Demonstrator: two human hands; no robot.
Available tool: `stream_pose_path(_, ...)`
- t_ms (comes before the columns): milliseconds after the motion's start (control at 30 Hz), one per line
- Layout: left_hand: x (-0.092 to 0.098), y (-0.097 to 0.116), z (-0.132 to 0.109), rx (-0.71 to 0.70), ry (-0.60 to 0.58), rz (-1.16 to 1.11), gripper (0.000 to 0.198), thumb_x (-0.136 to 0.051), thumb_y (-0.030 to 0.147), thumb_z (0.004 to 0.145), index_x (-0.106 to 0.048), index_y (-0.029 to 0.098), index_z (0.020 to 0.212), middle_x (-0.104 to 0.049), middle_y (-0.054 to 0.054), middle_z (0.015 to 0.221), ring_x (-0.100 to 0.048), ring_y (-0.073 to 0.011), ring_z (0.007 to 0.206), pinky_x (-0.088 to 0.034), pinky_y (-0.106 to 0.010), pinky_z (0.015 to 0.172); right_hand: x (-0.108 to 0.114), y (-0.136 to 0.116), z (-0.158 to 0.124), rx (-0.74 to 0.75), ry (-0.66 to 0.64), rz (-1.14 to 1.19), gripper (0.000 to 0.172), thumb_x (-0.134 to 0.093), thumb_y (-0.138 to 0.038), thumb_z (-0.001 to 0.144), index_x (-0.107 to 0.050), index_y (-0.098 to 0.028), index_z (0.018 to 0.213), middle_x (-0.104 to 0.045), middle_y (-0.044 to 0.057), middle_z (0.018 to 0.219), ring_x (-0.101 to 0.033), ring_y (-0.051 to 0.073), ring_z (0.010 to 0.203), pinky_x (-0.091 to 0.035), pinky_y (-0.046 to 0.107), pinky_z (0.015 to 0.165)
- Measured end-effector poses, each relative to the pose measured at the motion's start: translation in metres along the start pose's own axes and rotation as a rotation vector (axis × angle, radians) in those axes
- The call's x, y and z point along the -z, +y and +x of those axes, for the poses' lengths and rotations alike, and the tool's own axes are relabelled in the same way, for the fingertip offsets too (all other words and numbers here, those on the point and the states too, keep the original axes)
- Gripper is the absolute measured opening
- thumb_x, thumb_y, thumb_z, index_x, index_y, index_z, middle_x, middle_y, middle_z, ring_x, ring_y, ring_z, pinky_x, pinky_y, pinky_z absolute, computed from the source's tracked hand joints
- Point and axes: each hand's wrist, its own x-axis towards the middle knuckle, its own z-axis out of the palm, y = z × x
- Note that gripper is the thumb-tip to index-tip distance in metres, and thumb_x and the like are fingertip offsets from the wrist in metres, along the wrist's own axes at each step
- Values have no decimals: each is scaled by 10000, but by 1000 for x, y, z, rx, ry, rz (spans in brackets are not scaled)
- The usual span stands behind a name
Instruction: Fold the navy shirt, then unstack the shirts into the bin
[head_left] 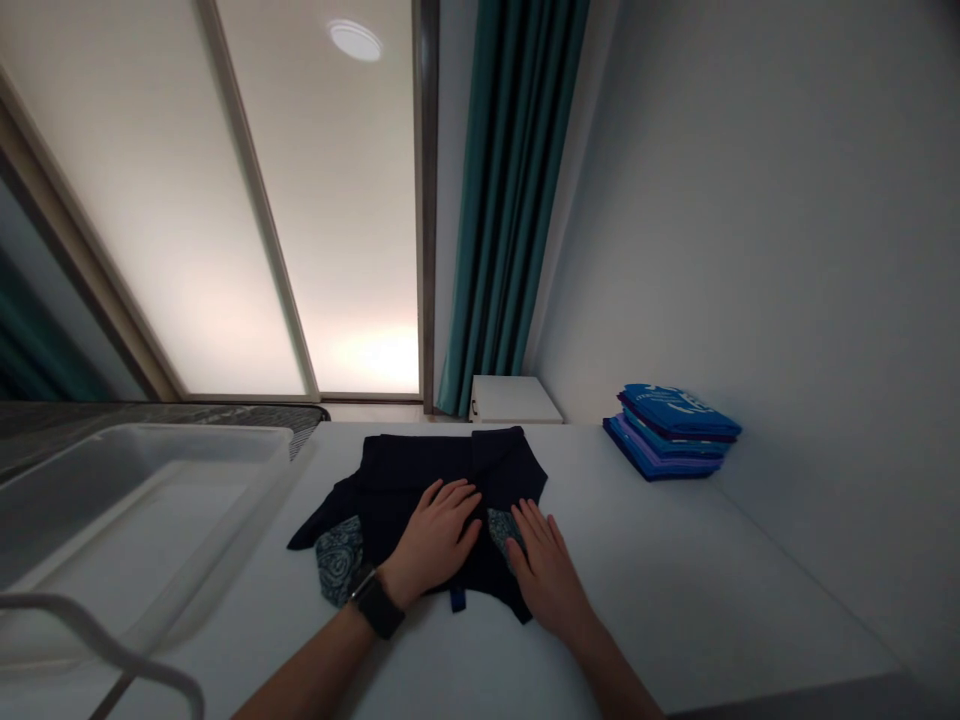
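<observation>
I log garment (409,485) near counter's (645,580) far edge: left hand (433,537) flat atop it, right hand (550,572) flat over its right side.

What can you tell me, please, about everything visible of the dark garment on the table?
The dark garment looks like soft navy or black cloth, with two swirl-patterned areas and a small blue tab at its near edge. It lies flat, apparently partly folded, on the white table. The left hand rests on its middle, the right hand on its right side.
</observation>
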Motion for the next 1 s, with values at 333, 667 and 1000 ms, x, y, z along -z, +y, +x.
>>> stream_pose_path(333,73,-132,-49,323,191,46,257,-420,298,901,-659,226,958,-700,-43,960,-627,-232,933,-420,-373,838,14,-37,19,308,135,65,274,-450,-210,896,-611,-213,1119,-625,79,1171,-511,233,1188,-275,466,1104)
stream_pose_path(667,58,-152,-76,473,414,22,266,-403,260,871,-632,193,988,-699,-60,914,-631,-225,876,-423,-367,809,-22,-158,116,583,-96,70,141,-516,-183,893,-640,-211,954,-660,26,939,-561,167,915,-379,292,818)
stream_pose_path(1000,57,-154,-76,517,477,31,237,-407,233,872,-635,200,925,-696,-53,894,-622,-216,843,-411,-368,795,-52,-190,162,553,-176,-32,217,-486,-173,883,-637,-193,1038,-638,74,1033,-562,192,991,-369,308,847)
